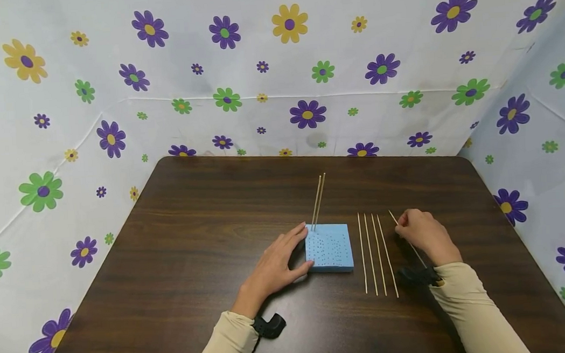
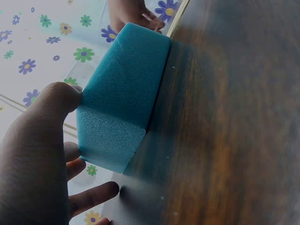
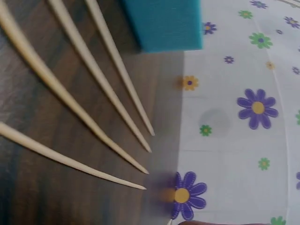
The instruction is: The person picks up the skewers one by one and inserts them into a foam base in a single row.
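A blue foam block [image 1: 329, 247] dotted with small holes lies on the table, two thin wooden sticks [image 1: 318, 201] standing in its back left corner. My left hand [image 1: 275, 264] touches the block's left side, thumb and fingers spread; the left wrist view shows the thumb [image 2: 63, 98] against the block [image 2: 122, 84]. Right of the block, several sticks [image 1: 378, 254] lie side by side, their pointed ends [image 3: 140, 140] seen in the right wrist view. Farther right, my right hand [image 1: 427, 235] pinches another stick [image 1: 393, 216] near its upper end.
The dark wooden table [image 1: 193, 230] has its back edge near a white flowered cloth [image 1: 257, 81], which also hangs at both sides. Black wrist cameras [image 1: 269, 326] are strapped on both wrists over beige sleeves.
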Demonstrator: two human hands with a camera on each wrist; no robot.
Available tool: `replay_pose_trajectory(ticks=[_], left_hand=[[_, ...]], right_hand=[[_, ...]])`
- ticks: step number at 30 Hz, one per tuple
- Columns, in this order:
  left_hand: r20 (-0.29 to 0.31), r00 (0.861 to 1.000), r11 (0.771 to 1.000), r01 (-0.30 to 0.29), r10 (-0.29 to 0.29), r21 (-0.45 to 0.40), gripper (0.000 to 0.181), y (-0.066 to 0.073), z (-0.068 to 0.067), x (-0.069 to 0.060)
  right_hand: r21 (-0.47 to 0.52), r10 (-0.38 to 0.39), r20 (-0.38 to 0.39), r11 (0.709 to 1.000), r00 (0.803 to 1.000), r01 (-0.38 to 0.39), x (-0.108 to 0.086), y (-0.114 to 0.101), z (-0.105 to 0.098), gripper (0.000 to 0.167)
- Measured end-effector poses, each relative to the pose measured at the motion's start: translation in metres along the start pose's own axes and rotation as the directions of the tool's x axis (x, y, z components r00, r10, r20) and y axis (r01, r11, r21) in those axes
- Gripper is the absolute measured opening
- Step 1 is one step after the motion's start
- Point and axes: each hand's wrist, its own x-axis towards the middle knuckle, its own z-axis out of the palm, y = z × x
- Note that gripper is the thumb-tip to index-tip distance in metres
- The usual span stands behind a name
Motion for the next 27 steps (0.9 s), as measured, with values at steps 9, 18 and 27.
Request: replay_pose_trajectory(ticks=[9, 18, 27], left_hand=[[0.005, 1.0, 1.0, 0.012, -0.013, 0.013, 0.075, -0.001, -0.001, -0.002], [0.036, 0.999, 0.999, 0.037, -0.037, 0.01, 0.076, 0.0, -0.002, -0.001], [0.021, 1.0, 1.0, 0.021, -0.022, 0.015, 0.075, 0.001, 0.0, 0.0]], right_hand=[[0.318, -0.222, -0.235, 0.903, 0.946, 0.291, 0.002, -0.02, -0.006, 0.023], [0.781, -0.317, -0.295, 0.464, 0.901, 0.419, 0.015, -0.041, 0.01, 0.029], [0.731, -0.328, -0.324, 0.509, 0.887, 0.455, 0.019, -0.059, 0.024, 0.022]])
